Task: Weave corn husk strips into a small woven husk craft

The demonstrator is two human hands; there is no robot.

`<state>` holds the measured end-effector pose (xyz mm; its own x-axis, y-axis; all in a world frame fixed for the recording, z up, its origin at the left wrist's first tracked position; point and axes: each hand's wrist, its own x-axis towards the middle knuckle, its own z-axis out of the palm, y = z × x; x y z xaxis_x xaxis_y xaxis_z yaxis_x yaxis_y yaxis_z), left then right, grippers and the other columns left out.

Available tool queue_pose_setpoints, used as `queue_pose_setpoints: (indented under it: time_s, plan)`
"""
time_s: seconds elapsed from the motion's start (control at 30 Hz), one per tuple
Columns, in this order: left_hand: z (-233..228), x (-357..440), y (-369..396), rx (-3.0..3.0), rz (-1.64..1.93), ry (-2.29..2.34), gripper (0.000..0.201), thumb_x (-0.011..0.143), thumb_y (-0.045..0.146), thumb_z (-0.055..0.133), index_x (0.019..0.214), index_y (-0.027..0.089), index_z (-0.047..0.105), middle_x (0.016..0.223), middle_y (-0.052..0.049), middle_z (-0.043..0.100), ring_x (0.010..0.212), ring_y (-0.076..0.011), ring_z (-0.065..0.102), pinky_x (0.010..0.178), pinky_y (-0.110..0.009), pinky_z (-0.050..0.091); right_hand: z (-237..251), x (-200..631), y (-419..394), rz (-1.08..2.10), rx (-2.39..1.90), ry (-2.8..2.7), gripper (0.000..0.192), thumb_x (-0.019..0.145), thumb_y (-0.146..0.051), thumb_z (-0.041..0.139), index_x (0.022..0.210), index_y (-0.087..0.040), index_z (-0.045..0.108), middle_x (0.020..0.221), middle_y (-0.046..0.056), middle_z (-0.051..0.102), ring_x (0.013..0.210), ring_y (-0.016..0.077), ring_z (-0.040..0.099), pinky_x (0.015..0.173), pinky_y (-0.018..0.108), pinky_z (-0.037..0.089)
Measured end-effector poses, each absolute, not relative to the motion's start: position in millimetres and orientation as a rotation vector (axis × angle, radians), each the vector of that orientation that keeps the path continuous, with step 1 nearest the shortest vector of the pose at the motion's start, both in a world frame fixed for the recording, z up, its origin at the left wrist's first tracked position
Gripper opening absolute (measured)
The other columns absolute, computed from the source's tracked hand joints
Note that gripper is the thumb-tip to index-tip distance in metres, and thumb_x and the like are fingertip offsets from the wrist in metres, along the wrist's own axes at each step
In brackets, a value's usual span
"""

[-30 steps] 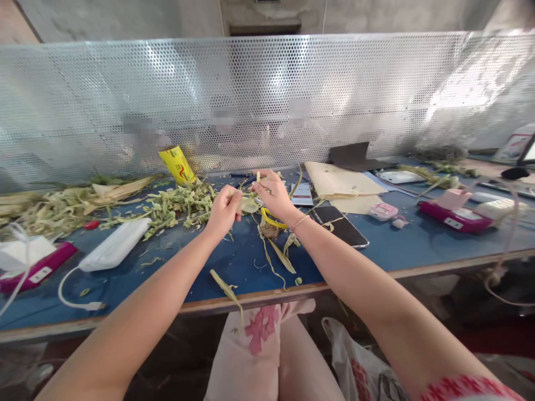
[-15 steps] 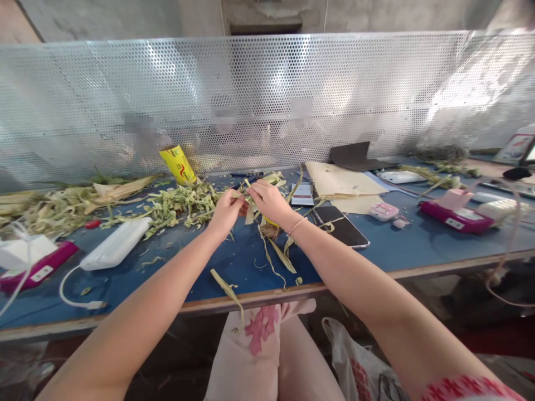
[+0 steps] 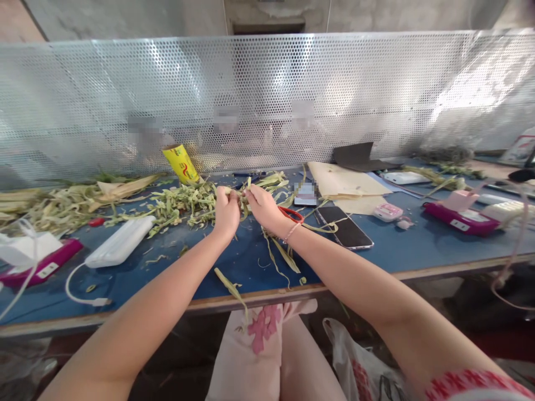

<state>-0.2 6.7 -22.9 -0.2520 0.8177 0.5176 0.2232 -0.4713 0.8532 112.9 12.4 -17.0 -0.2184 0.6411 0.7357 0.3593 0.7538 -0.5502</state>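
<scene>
Fingers, left: your left hand (image 3: 227,212) has its fingers curled in tight, pinching one end of the leaf strip (image 3: 241,196) between thumb and fingertips.
Fingers, right: your right hand (image 3: 264,207) is closed the same way, its fingers (image 3: 249,195) pressed together on the other end of the strip, just beside your left fingertips.
Strip, look: pale green, thin and fibrous, short between your hands, with loose ends sticking up and trailing toward the far side.
Strip, place: held just above the blue table (image 3: 409,245), near the middle, over the far half of the top.
Left of your hands: a heap of chopped green scraps (image 3: 179,203), a yellow tube (image 3: 181,165) leaning behind it, and a white power bank (image 3: 120,249) nearer you.
Right of your hands: a red-handled pair of scissors (image 3: 292,214) by your wrist, then a dark phone (image 3: 345,226) lying flat.
Under your wrists: long dry strips (image 3: 281,253) lying loose on the table.
</scene>
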Motion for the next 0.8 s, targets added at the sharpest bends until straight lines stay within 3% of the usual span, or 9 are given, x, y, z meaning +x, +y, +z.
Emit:
queue_pose_setpoints:
  time_s: [0.23, 0.43, 0.53, 0.8]
  plan:
    - [-22.8, 0.4, 7.3, 1.565, 1.884, 1.225, 0.028, 0.079, 0.045, 0.049, 0.072, 0.022, 0.034, 0.054, 0.006, 0.034, 0.046, -0.0086, 0.037, 0.045, -0.023, 0.028, -10.8, 115.6, 8.8, 0.419, -0.830, -1.760, 0.019, 0.081, -0.026, 0.036, 0.064, -0.022, 0.029, 0.061, -0.002, 0.042, 0.061, 0.0116, 0.041, 0.064, 0.025, 0.035]
    - [-9.6, 8.9, -3.3, 1.223, 1.698, 1.040, 0.029, 0.076, 0.029, 0.053, 0.057, 0.019, 0.033, 0.046, 0.008, 0.026, 0.036, -0.0038, 0.022, 0.038, -0.020, 0.017, -8.8, 116.1, 6.4, 0.467, -0.843, -1.762, 0.016, 0.079, -0.025, 0.037, 0.065, -0.021, 0.032, 0.062, -0.002, 0.043, 0.062, 0.0119, 0.042, 0.065, 0.025, 0.035]
    - [-5.6, 11.1, -6.7, 1.146, 1.607, 0.995, 0.028, 0.072, 0.022, 0.056, 0.053, 0.017, 0.036, 0.044, 0.008, 0.030, 0.035, -0.0027, 0.022, 0.037, -0.019, 0.015, -8.3, 117.4, 7.4, 0.497, -0.900, -1.731, 0.017, 0.079, -0.025, 0.038, 0.064, -0.021, 0.033, 0.063, -0.002, 0.045, 0.063, 0.0119, 0.043, 0.064, 0.025, 0.034]
    - [-11.9, 8.6, -4.1, 1.287, 1.695, 1.016, 0.029, 0.073, 0.027, 0.057, 0.056, 0.018, 0.036, 0.044, 0.008, 0.031, 0.034, -0.0025, 0.025, 0.036, -0.018, 0.018, -7.6, 116.7, 7.0, 0.605, -0.933, -1.665, 0.027, 0.079, -0.028, 0.043, 0.056, -0.020, 0.032, 0.052, -0.005, 0.041, 0.053, 0.0090, 0.037, 0.056, 0.022, 0.029]
